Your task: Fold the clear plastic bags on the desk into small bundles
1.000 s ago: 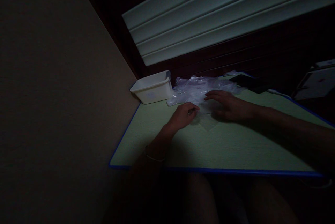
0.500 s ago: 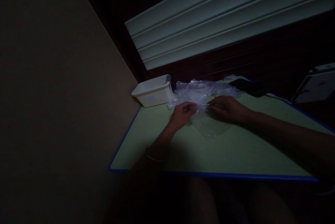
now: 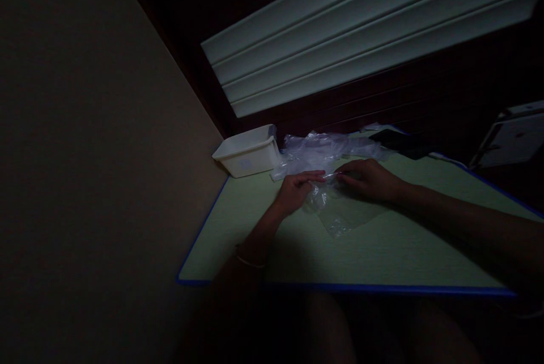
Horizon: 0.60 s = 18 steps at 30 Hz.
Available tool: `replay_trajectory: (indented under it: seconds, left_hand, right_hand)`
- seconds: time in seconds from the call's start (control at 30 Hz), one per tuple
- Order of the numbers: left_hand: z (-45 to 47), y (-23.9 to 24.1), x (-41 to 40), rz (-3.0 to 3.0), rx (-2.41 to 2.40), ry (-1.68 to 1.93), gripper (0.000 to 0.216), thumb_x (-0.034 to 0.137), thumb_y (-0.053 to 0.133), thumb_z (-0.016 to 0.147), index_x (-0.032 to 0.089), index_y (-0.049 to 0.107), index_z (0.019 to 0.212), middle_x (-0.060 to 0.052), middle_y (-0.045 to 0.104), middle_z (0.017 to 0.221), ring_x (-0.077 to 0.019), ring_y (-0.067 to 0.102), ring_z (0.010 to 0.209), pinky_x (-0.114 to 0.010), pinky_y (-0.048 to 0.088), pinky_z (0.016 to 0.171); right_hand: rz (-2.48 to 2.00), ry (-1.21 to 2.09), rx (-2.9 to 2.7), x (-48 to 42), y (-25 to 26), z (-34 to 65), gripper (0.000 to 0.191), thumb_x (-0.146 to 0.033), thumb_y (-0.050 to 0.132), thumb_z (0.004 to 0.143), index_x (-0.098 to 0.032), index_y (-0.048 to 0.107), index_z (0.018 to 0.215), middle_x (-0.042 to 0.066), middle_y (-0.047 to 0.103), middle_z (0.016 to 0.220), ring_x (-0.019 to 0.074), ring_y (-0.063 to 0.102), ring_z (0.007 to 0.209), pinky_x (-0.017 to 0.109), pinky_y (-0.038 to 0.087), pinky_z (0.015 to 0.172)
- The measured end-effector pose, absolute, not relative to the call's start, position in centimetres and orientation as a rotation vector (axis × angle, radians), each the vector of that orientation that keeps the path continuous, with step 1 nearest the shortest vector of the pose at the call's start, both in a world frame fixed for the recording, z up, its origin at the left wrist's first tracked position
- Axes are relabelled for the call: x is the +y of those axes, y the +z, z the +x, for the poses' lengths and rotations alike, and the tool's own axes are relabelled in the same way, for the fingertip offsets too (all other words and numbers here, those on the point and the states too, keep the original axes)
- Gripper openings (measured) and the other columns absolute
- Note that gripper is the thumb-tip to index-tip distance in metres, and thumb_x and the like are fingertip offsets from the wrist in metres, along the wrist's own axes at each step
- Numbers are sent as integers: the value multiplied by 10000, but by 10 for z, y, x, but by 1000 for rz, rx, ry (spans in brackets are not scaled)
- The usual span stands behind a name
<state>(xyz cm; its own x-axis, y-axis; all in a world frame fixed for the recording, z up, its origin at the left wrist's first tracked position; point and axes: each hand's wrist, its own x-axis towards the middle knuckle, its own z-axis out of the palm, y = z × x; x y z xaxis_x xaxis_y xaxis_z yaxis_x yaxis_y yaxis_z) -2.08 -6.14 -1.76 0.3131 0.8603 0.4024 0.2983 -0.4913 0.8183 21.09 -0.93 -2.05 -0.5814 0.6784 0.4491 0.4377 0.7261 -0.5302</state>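
Note:
A clear plastic bag (image 3: 340, 222) hangs between my two hands, its lower part lying over the green tabletop. My left hand (image 3: 294, 191) grips the bag's upper left edge, with the fingers stretched fairly straight and the thumb below them. On the other side, my right hand (image 3: 369, 178) pinches the top edge between thumb and fingers. Just behind lies a crumpled heap of clear plastic bags (image 3: 312, 148). Dim light hides the fine detail at the fingertips.
A white plastic bin (image 3: 250, 160) stands at the back left, near the wall (image 3: 127, 171). Behind the bags is a dark object (image 3: 402, 143). The green table (image 3: 382, 256) has a blue edge. A pale, board-like thing (image 3: 516, 140) is at the far right.
My left fingers have straightened and reached slightly right along the bag's edge. The bag's lower part has spread and shifted a little. My right hand keeps its pinch.

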Motion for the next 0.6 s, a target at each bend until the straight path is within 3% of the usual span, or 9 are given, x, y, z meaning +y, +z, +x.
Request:
replay_trajectory:
  seconds: [0.13,0.27,0.33,0.43,0.6]
  left_hand:
    - [-18,-14,-63,1852,1003,1182,340,207,413,888,177,687,1087,-80,679,1193,-205,592,1159,-391,411,1037]
    - [-15,-18,-64,1784,1108,1164,548,357,675,794,180,539,1295,-113,660,1186,-190,631,1004,-314,482,867]
    - [-16,-20,-64,1860,1244,1074,592,398,753,712,179,587,1236,-82,673,1091,-161,621,851,-272,480,743]
    - [-20,-22,-63,1991,1413,954,489,466,747,698,165,671,1075,-14,640,835,-116,519,656,-237,407,594]
    - [-21,-21,-63,2001,1448,907,464,538,715,705,146,680,952,25,542,681,-95,413,579,-222,310,517]
  right_hand:
    - [-819,525,-2250,-9,-21,212,255,-354,579,833,-208,756,945,77,759,924,270,684,834,370,486,779]
    - [-811,513,-2257,-9,-21,212,244,-343,577,838,-210,756,939,74,758,913,254,685,812,345,477,756]
    - [-820,492,-2259,-9,-21,212,245,-345,576,840,-211,755,940,73,758,904,250,684,811,339,471,759]
    - [-824,488,-2260,-9,-21,211,251,-355,577,840,-210,755,942,71,758,907,253,685,819,339,470,769]
    - [-819,471,-2301,-11,-20,212,290,-371,535,877,-191,742,969,81,754,942,251,686,846,344,479,777]
